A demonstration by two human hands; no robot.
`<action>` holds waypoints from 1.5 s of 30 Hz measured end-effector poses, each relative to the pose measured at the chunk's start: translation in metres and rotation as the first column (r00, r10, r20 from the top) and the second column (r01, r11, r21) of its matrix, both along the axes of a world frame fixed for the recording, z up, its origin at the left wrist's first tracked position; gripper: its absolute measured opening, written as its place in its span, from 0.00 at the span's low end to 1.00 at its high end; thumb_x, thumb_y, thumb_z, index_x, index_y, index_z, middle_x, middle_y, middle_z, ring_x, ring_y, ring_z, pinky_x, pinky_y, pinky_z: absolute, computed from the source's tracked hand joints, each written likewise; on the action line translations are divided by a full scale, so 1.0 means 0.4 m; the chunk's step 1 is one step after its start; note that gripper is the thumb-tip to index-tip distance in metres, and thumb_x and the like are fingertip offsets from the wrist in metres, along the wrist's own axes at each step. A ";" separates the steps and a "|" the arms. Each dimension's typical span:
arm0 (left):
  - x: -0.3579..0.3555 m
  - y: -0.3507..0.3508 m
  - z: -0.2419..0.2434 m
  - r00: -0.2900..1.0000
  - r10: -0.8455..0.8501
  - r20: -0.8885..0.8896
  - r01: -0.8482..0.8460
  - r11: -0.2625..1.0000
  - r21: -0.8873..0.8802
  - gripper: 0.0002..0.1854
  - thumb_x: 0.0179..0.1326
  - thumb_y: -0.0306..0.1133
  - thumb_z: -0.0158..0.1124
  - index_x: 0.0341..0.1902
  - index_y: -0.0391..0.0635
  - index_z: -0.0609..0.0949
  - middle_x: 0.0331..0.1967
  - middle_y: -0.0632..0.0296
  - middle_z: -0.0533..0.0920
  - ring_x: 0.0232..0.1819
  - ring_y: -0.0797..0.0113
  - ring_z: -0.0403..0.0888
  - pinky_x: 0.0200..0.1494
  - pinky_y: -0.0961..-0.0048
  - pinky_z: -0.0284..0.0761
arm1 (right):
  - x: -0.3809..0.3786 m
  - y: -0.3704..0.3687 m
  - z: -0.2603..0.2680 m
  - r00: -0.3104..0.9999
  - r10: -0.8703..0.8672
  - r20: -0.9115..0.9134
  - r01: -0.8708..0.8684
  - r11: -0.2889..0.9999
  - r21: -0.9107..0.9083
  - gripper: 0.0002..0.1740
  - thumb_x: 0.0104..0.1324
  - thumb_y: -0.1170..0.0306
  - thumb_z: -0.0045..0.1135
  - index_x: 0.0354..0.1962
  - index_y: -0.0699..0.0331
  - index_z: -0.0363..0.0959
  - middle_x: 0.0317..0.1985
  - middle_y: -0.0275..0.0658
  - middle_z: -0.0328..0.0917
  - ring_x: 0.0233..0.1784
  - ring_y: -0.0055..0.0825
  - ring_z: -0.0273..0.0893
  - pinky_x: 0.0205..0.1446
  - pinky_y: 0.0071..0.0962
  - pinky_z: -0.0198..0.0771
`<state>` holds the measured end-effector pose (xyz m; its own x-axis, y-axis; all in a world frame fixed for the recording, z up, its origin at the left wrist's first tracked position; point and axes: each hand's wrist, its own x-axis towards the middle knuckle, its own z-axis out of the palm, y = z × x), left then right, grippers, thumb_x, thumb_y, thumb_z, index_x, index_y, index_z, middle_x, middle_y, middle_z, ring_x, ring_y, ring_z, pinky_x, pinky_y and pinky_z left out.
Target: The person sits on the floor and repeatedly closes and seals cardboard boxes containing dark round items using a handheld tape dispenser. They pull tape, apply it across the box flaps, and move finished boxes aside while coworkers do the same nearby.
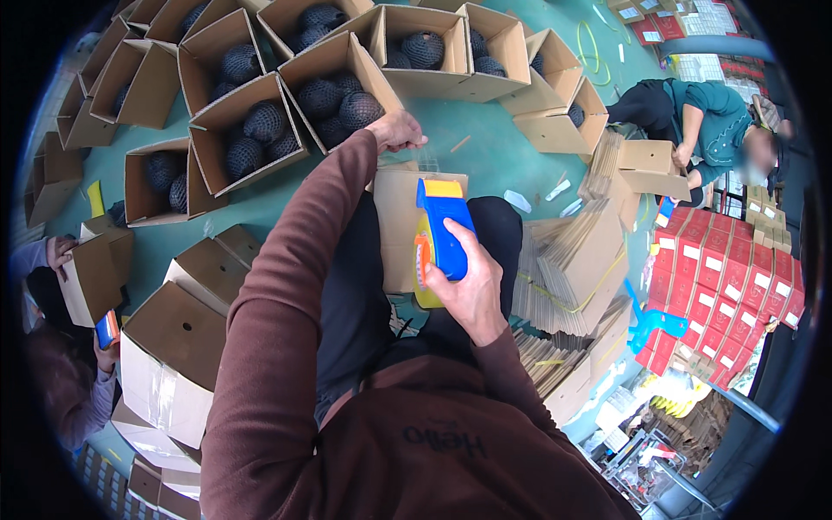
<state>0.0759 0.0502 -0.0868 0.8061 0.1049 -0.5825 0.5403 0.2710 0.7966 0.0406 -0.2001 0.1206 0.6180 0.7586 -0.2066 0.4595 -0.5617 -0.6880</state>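
Observation:
My right hand [471, 283] grips a blue tape dispenser [448, 227] with an orange part on its side, a yellow front edge and a yellow roll of tape. Beneath the dispenser, a cardboard carton [395, 234] stands between my knees, partly covered by it. My left hand [398, 132] reaches over the carton's far side with its fingers curled, close to an open carton of black balls in mesh [361, 109]. Something clear, perhaps a strip of tape [428, 158], shows just below its fingertips; whether the fingers hold it is unclear.
Several open cartons [426, 81] of netted balls stand ahead and left. Flattened cartons [572, 260] are stacked right. Brown cartons [185, 325] sit left beside a person with a dispenser [107, 328]. Another person [705, 130] handles a carton near stacked red boxes [721, 279].

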 end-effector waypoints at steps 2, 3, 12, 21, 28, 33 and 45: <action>0.002 -0.005 -0.028 0.999 -0.021 0.027 0.021 1.000 -0.023 0.09 0.58 0.33 0.68 0.25 0.43 0.82 0.17 0.70 0.74 0.18 0.80 0.66 0.19 0.81 0.57 | 0.006 0.007 -0.006 1.000 0.003 0.019 -0.003 1.000 0.017 0.33 0.48 0.70 0.65 0.55 0.63 0.69 0.42 0.52 0.78 0.42 0.42 0.80 0.47 0.33 0.75; 0.003 -0.010 -0.041 0.998 -0.059 0.005 0.059 0.998 0.004 0.10 0.58 0.34 0.68 0.25 0.43 0.82 0.17 0.70 0.74 0.17 0.80 0.66 0.18 0.80 0.58 | 0.007 0.009 -0.009 0.999 0.008 0.036 -0.009 0.999 0.049 0.34 0.48 0.69 0.66 0.55 0.61 0.69 0.39 0.52 0.77 0.38 0.43 0.80 0.43 0.35 0.76; -0.042 -0.052 -0.064 0.912 -0.408 0.036 0.354 0.829 0.434 0.19 0.58 0.47 0.67 0.32 0.41 0.82 0.25 0.56 0.80 0.30 0.66 0.79 0.34 0.69 0.74 | 0.010 0.014 -0.003 1.000 -0.013 -0.011 0.013 1.000 0.022 0.32 0.49 0.70 0.65 0.54 0.64 0.70 0.42 0.51 0.78 0.42 0.39 0.81 0.48 0.32 0.75; -0.073 -0.049 0.114 0.943 -0.306 0.129 0.186 0.808 0.559 0.20 0.63 0.48 0.58 0.47 0.43 0.81 0.42 0.47 0.83 0.49 0.52 0.80 0.54 0.62 0.72 | 0.048 0.031 0.032 0.994 0.038 -0.104 -0.039 0.999 -0.005 0.29 0.51 0.68 0.67 0.51 0.66 0.70 0.40 0.50 0.81 0.43 0.32 0.82 0.47 0.30 0.75; -0.141 -0.103 0.203 0.951 -0.269 0.151 0.140 0.812 0.566 0.31 0.71 0.57 0.40 0.49 0.44 0.82 0.44 0.48 0.83 0.49 0.50 0.80 0.55 0.61 0.72 | 0.080 0.067 0.021 0.987 0.058 -0.151 -0.074 0.992 -0.102 0.25 0.54 0.61 0.66 0.47 0.65 0.70 0.37 0.45 0.80 0.38 0.27 0.80 0.43 0.28 0.74; -0.098 -0.114 0.184 0.928 -0.372 -0.019 0.274 0.647 0.712 0.31 0.69 0.60 0.41 0.48 0.47 0.84 0.44 0.49 0.83 0.48 0.47 0.80 0.55 0.58 0.72 | 0.066 0.017 0.021 0.976 0.018 -0.216 -0.046 0.991 -0.126 0.32 0.54 0.61 0.63 0.56 0.62 0.69 0.40 0.53 0.80 0.42 0.41 0.82 0.48 0.33 0.75; -0.117 -0.132 0.186 0.909 -0.409 -0.084 0.320 0.552 0.770 0.35 0.62 0.67 0.46 0.52 0.49 0.82 0.44 0.48 0.83 0.50 0.49 0.79 0.55 0.57 0.72 | -0.114 -0.185 0.040 0.972 0.001 -0.237 -0.038 0.988 -0.149 0.32 0.54 0.68 0.62 0.58 0.63 0.67 0.38 0.50 0.81 0.39 0.34 0.82 0.47 0.29 0.74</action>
<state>0.0290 -0.0026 -0.0123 0.9222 0.1514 -0.3558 0.3640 -0.6501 0.6669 -0.0049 -0.2740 0.1367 0.5236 0.7185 -0.4577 0.3070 -0.6603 -0.6854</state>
